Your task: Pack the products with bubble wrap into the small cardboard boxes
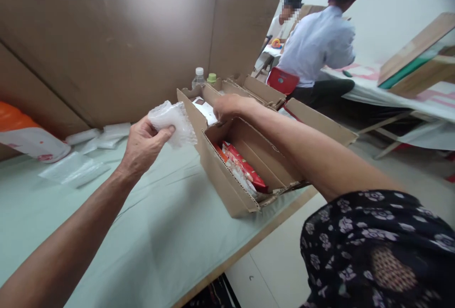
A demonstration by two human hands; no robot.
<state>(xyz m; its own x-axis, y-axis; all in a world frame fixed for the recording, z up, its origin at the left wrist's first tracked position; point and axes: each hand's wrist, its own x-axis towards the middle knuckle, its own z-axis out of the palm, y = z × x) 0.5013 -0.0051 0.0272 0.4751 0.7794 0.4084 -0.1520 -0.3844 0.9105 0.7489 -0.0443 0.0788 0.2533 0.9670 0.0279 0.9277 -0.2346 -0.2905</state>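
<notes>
My left hand (144, 142) pinches a folded piece of bubble wrap (173, 123) between thumb and fingers, held up left of the cardboard boxes. My right hand (229, 107) reaches over to the box behind, its fingers bent down at that box's edge beside a white item (205, 109). Its fingertips are hidden, so I cannot see whether it grips anything. Below my right forearm stands an open cardboard box (222, 187) with a red packet (245, 166) and some clear plastic inside.
Flattened bubble wrap pieces (74, 170) and an orange and white package (26, 130) lie on the left of the green-covered table (170, 237). A clear bottle (199, 78) stands behind the boxes. A tall cardboard panel (142, 47) closes the back. Two people (316, 47) sit at the right.
</notes>
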